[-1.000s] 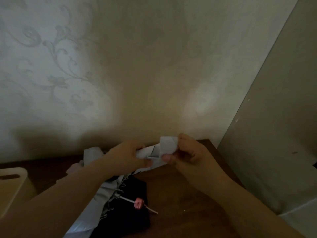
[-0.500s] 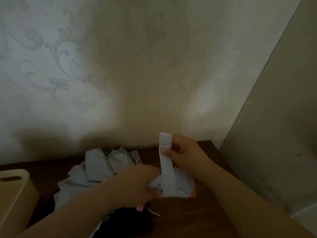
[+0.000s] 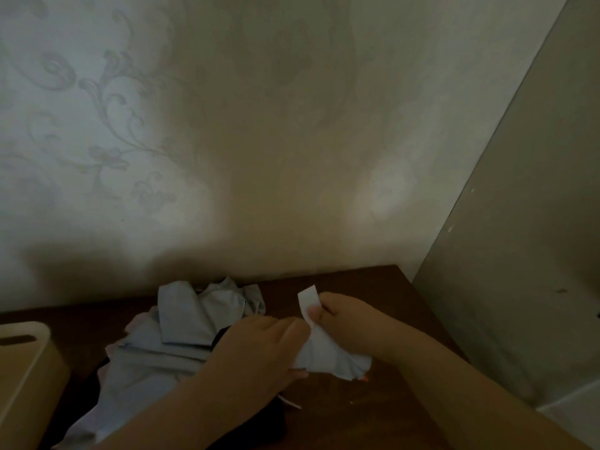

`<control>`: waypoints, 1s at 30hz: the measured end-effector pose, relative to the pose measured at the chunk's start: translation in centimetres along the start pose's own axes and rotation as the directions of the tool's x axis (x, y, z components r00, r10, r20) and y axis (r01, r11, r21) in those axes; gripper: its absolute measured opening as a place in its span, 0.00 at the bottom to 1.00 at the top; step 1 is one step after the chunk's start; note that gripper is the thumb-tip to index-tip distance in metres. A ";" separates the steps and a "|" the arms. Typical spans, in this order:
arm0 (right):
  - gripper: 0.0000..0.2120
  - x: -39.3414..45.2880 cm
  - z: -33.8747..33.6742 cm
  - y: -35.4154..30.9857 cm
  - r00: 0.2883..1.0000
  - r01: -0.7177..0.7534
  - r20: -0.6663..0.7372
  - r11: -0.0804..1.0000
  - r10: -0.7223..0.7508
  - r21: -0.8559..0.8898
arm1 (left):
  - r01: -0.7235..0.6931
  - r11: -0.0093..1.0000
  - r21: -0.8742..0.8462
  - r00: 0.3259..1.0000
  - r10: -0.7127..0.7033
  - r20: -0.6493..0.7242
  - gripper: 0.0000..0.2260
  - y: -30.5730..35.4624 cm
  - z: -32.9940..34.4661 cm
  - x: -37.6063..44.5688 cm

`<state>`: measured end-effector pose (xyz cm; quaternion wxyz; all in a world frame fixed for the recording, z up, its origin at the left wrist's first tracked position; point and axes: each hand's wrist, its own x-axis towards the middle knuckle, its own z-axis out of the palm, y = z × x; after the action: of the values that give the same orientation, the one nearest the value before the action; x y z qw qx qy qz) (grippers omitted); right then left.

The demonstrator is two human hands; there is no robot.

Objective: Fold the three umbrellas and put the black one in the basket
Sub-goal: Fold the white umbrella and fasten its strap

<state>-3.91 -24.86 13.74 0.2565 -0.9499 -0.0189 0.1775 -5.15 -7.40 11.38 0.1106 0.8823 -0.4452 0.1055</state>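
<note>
grey umbrella (image 3: 181,336): I judged it half-bundled, my left hand (image 3: 256,355) gripping it
strap (image 3: 308,303): right hand (image 3: 344,316) pinched it, unfastened
black umbrella (image 3: 259,427): not yet in basket (image 3: 29,362)

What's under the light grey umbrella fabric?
Black fabric shows below the light grey umbrella, with a pink edge at its left, all on the dark wooden table. The fabric and left hand hide the rest.

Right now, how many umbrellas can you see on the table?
2 clearly: the light grey umbrella held in both hands, and the black umbrella beneath it. Pink fabric at its left edge may be a third.
</note>
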 end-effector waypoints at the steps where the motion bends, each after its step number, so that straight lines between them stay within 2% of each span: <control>1: 0.13 -0.2 0.2 0.2 0.999 0.019 -0.043 1.000 -0.018 0.019 | 0.089 0.996 -0.030 0.996 -0.088 0.034 0.40 0.3 -0.6 0.3; 3: 0.12 -0.8 0.3 0.2 0.989 0.077 -0.132 0.997 -0.073 0.024 | 0.296 0.943 -0.152 0.945 -0.265 0.193 0.37 -0.1 -1.6 0.9; 4: 0.11 -1.2 0.3 0.2 0.979 0.117 -0.164 0.993 -0.118 -0.021 | 0.365 0.903 -0.228 0.905 -0.286 0.316 0.35 -0.7 -1.9 1.3; 5: 0.10 -1.6 0.2 0.0 0.967 0.161 -0.186 0.983 -0.174 -0.085 | 0.406 0.869 -0.283 0.869 -0.272 0.413 0.32 -1.3 -2.4 1.8; 7: 0.09 -2.3 -0.2 -0.4 0.935 0.236 -0.228 0.957 -0.271 -0.170 | 0.443 0.807 -0.390 0.828 -0.202 0.523 0.25 -2.4 -3.3 2.3; 10: 0.12 -3.0 -0.4 -0.4 0.878 0.300 -0.291 0.910 -0.380 -0.285 | 0.432 0.773 -0.464 0.808 -0.103 0.580 0.19 -2.9 -3.5 3.1; 12: 0.14 -3.3 -0.4 -0.1 0.860 0.310 -0.328 0.910 -0.392 -0.275 | 0.402 0.774 -0.490 0.839 -0.096 0.536 0.18 -3.1 -3.1 3.2; 14: 0.13 -3.6 -0.5 0.2 0.876 0.328 -0.363 0.944 -0.319 -0.039 | 0.388 0.781 -0.490 0.860 -0.116 0.497 0.17 -3.1 -2.9 3.1; 16: 0.08 -3.6 -0.8 0.5 0.910 0.312 -0.361 0.909 -0.203 0.277 | 0.391 0.786 -0.479 0.872 -0.149 0.466 0.14 -3.0 -2.8 2.9; 18: 0.04 -3.7 -1.4 0.9 0.905 0.341 -0.378 0.863 -0.195 0.372 | 0.353 0.812 -0.465 0.898 -0.155 0.411 0.15 -2.4 -3.3 2.6; 21: 0.06 -4.6 -2.4 1.2 0.856 0.456 -0.402 0.841 -0.326 0.290 | 0.257 0.933 -0.253 0.941 -0.182 0.287 0.26 -1.7 -3.5 2.4; 23: 0.04 -5.4 -2.9 1.3 0.818 0.508 -0.406 0.842 -0.406 0.181 | 0.263 0.953 -0.153 0.955 -0.235 0.182 0.28 -1.7 -3.1 2.3; 25: 0.03 -6.0 -2.9 1.2 0.763 0.560 -0.416 0.828 -0.495 0.040 | 0.164 0.986 -0.011 0.986 -0.164 0.003 0.27 -2.2 -2.9 1.9; 26: 0.06 -6.1 -2.9 1.2 0.739 0.572 -0.424 0.820 -0.523 -0.016 | 0.137 0.991 -0.010 0.991 -0.137 -0.012 0.28 -2.5 -3.1 1.6; 28: 0.09 -6.0 -3.0 1.0 0.723 0.560 -0.447 0.826 -0.528 -0.071 | 0.091 0.993 0.079 0.994 -0.096 0.056 0.31 -2.9 -2.7 1.3; 30: 0.07 -5.7 -3.0 0.8 0.726 0.529 -0.459 0.842 -0.512 -0.104 | 0.076 0.981 0.180 0.996 -0.084 0.037 0.36 -3.1 -1.9 1.2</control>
<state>-8.24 -27.73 17.65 0.3089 -0.9155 -0.2185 -0.1367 -2.14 -5.97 13.25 0.0252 0.9081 -0.4003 0.1207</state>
